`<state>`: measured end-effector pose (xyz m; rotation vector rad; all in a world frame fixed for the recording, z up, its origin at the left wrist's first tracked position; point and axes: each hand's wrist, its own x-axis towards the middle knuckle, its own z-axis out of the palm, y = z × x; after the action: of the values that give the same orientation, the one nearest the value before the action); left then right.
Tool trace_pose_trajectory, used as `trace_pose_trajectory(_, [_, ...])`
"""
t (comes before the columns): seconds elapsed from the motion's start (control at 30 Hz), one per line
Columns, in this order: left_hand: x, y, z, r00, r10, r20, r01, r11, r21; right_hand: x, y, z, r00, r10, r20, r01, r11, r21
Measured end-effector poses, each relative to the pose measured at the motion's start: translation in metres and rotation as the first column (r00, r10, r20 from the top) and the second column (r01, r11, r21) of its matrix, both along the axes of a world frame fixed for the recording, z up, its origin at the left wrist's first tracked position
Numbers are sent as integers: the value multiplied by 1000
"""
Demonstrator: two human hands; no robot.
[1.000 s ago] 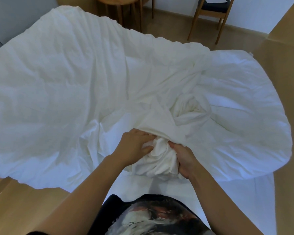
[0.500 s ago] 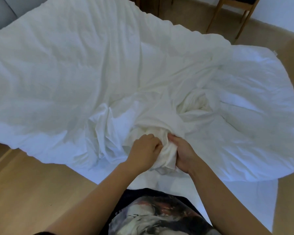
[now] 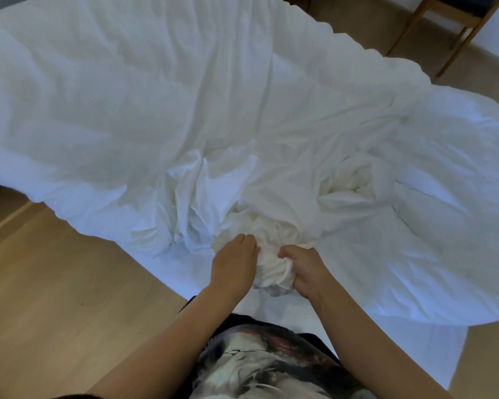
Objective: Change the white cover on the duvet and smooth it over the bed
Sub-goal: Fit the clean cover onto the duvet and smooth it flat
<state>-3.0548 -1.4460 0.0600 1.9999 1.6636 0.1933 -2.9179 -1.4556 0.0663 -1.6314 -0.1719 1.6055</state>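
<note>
Head view: both hands work a bunched wad of the white cover at the near edge of the bed. The left hand presses in with fingers curled on the wad; the right hand has its fingers closed around the cloth. The step looks like gathering the cover to feed it over the duvet, which lies spread to the right. Next comes pulling the bunch outward. Bare floor lies open on the left; a chair stands beyond the far edge.

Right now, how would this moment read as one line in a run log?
stage: gathering cover | left hand: gripping bunched white cover | right hand: gripping same bunch | duvet: spread, wrinkled | smoothing: not done
</note>
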Motion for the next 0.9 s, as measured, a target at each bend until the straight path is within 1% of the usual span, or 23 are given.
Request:
trace_pose_trajectory(0.03, [2,-2,-1,999,-29,-37,30,999,26,0,0,-1,1000,-2,-17,2,1000,1])
trace_pose_trajectory(0.1, [7,-9,-3,993,-68,-97,71,997,23,0,0,-2,999,-2,-44,1,1000,-4])
trace_pose_trajectory(0.13, [9,-12,-4,994,-49,-97,49,999,3,0,0,-2,999,-1,-48,1,1000,-7])
trace_pose_trajectory(0.23, [3,-12,-10,987,159,-6,-158,978,-133,2,-2,-4,999,-24,-46,24,1000,-7])
trace_pose_trajectory(0.27, [1,-11,-12,980,197,-16,-197,964,-180,2,-3,-4,999,-27,-39,27,1000,-12])
trace_pose_trajectory(0.33, [0,-12,-14,982,178,-66,-189,949,-252,3,-4,-6,998,-21,-51,20,999,-30])
trace_pose_trajectory(0.37, [1,-12,-14,983,171,-65,-182,947,-266,3,-4,-7,998,-12,-69,9,999,-39])
trace_pose_trajectory(0.47, [7,-12,-12,981,194,-11,-192,953,-235,5,-4,-10,992,24,-123,-34,996,-78])
trace_pose_trajectory(0.53, [8,-14,-10,985,173,0,-170,970,-175,7,-5,-11,992,34,-124,-47,994,-99])
trace_pose_trajectory(0.6, [10,-20,-8,995,94,34,-90,991,-96,8,-4,-12,995,40,-95,-48,995,-85])
trace_pose_trajectory(0.67, [13,-26,-7,999,-8,47,12,996,-88,7,-3,-13,995,41,-90,-46,998,-46])
trace_pose_trajectory(0.7, [14,-27,-9,998,-17,61,24,992,-121,6,-3,-14,994,25,-103,-29,999,-38])
trace_pose_trajectory(0.73, [13,-26,-11,995,18,94,-1,984,-176,6,-3,-16,993,5,-122,-9,999,-38])
trace_pose_trajectory(0.83, [6,-17,-16,950,215,226,-125,926,-356,5,-5,-19,983,-70,-169,66,997,-31])
trace_pose_trajectory(0.9, [2,-14,-20,889,338,310,-162,864,-477,6,-7,-24,984,-68,-166,60,997,-51])
